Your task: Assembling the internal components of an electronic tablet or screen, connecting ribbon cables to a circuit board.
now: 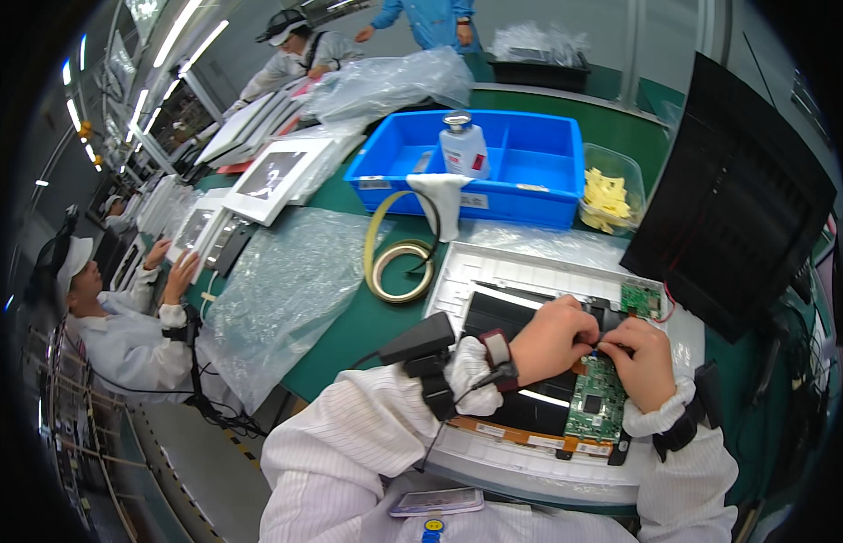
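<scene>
Both hands meet over a white housing (453, 271) lying on the green table, which holds a black panel (498, 315). My left hand (553, 342) is closed in a pinch beside the upper end of a green circuit board (595, 398). Just right of it, my right hand (646, 366) also pinches at the same spot, fingertips nearly touching the left ones. What lies between the fingers is small, dark and mostly hidden. Along the panel's near edge runs an orange-brown strip (507, 433). A smaller green board (641, 300) with a red wire sits in the far right corner.
Beyond the housing stand a divided blue bin (521, 206) with a white bottle (463, 149), and a clear tub of yellow pieces (606, 195). Tape rolls (402, 271) and bubble wrap (286, 290) lie left. A black panel (738, 199) rises at right. A co-worker (123, 335) handles white frames.
</scene>
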`<action>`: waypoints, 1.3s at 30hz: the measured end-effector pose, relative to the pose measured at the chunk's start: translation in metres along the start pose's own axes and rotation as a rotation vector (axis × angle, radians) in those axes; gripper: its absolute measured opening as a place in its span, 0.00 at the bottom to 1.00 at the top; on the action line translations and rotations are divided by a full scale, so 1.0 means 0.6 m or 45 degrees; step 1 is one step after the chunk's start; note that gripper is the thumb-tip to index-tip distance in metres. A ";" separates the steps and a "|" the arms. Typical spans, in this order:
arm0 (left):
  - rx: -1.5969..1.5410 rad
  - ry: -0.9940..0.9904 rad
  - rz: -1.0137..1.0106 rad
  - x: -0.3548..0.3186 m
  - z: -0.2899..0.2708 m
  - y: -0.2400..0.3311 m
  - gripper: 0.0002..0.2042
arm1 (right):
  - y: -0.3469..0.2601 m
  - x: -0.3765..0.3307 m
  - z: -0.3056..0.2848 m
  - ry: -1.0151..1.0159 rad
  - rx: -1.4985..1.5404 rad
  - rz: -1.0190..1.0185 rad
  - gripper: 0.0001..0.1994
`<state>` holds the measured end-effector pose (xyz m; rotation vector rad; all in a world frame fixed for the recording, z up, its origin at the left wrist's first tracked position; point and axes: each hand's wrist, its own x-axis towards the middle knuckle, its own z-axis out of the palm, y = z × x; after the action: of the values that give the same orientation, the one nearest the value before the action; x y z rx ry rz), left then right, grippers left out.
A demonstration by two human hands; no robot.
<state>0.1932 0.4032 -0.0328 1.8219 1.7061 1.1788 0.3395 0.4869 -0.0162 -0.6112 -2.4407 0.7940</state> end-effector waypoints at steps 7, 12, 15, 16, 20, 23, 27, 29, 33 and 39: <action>-0.033 -0.043 -0.041 -0.004 -0.007 0.000 0.07 | -0.008 0.003 0.003 -0.005 0.032 0.007 0.03; -0.014 -0.089 -0.012 0.000 -0.006 -0.003 0.07 | -0.006 0.003 0.002 -0.003 0.037 0.029 0.03; -0.038 -0.037 0.037 0.001 -0.002 -0.008 0.07 | -0.003 0.003 0.001 0.031 0.027 -0.050 0.03; 0.003 -0.028 0.079 0.002 -0.002 -0.010 0.08 | -0.001 0.003 0.002 0.035 0.021 -0.068 0.03; 0.041 -0.022 0.065 0.000 -0.006 -0.011 0.08 | 0.004 0.006 0.009 0.006 0.001 -0.037 0.03; 0.017 -0.070 0.044 0.000 -0.006 -0.011 0.08 | 0.001 0.004 0.006 -0.002 -0.026 0.008 0.03; 0.141 0.030 0.090 -0.001 -0.008 -0.007 0.09 | -0.001 0.002 0.004 -0.007 0.011 -0.016 0.03; 0.182 0.026 0.058 0.000 -0.009 -0.005 0.09 | 0.000 0.002 0.002 -0.016 0.001 -0.012 0.03; 0.239 -0.002 0.025 0.001 -0.015 -0.006 0.11 | 0.002 0.002 0.005 -0.022 0.016 0.027 0.03; 0.447 0.002 0.039 0.017 -0.028 -0.004 0.18 | 0.002 0.003 0.004 -0.012 -0.002 -0.022 0.03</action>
<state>0.1779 0.4087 -0.0218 2.0500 1.9932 0.9356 0.3367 0.4878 -0.0180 -0.5875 -2.4518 0.7903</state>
